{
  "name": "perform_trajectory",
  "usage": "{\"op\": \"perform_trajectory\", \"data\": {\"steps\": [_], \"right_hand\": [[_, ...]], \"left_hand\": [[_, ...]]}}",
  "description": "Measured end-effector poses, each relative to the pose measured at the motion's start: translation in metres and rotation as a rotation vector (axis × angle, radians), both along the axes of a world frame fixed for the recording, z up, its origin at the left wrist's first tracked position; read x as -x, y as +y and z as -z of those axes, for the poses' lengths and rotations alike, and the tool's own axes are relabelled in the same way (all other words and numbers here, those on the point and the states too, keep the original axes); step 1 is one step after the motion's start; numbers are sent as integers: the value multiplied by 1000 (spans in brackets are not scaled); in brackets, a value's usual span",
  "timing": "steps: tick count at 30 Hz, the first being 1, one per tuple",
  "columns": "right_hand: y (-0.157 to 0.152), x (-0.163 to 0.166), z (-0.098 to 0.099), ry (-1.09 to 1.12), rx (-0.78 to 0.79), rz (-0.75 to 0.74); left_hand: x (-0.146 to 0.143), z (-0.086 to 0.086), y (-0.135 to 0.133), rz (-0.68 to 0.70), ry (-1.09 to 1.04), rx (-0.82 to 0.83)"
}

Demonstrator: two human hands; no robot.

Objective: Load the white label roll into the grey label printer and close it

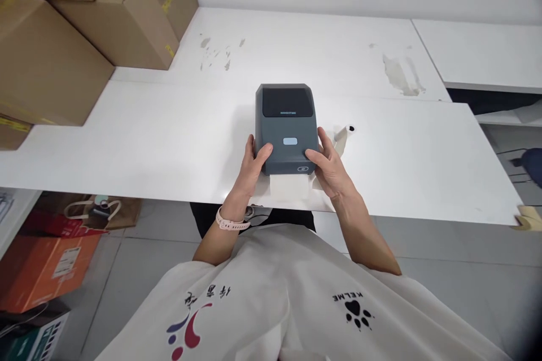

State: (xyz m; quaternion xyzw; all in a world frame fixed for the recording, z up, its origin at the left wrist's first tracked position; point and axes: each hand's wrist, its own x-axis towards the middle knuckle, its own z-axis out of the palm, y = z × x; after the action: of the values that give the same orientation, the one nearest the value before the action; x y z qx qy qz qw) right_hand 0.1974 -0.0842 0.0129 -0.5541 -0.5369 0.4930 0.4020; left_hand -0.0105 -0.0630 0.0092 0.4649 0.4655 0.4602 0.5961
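A dark grey label printer [288, 130] with a black window on top is between my two hands on the white table. My left hand [250, 168] grips its left side near the front, thumb on the top edge. On the opposite side, my right hand [332, 169] does the same, with its thumb over the front right corner. A strip of white label paper [289, 186] sticks out of the printer's front. Just right of the printer lies a small paper roll [345, 133], its loose strip running down behind my right hand.
Cardboard boxes [127, 22] are stacked at the table's back left. The white table [415, 163] has peeled patches and a damaged front right corner. On the floor at left are an orange box [51, 271] and a paper bag [122, 211]. A shelf [499, 56] adjoins at right.
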Motion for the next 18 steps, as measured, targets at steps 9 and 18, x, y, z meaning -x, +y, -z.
{"op": "perform_trajectory", "data": {"steps": [9,18], "right_hand": [[2,11,9,-45,-69,105],[2,14,16,58,-74,138]], "left_hand": [[-5,-6,7,-50,-50,11],[1,7,-50,-393,247,-110]]}}
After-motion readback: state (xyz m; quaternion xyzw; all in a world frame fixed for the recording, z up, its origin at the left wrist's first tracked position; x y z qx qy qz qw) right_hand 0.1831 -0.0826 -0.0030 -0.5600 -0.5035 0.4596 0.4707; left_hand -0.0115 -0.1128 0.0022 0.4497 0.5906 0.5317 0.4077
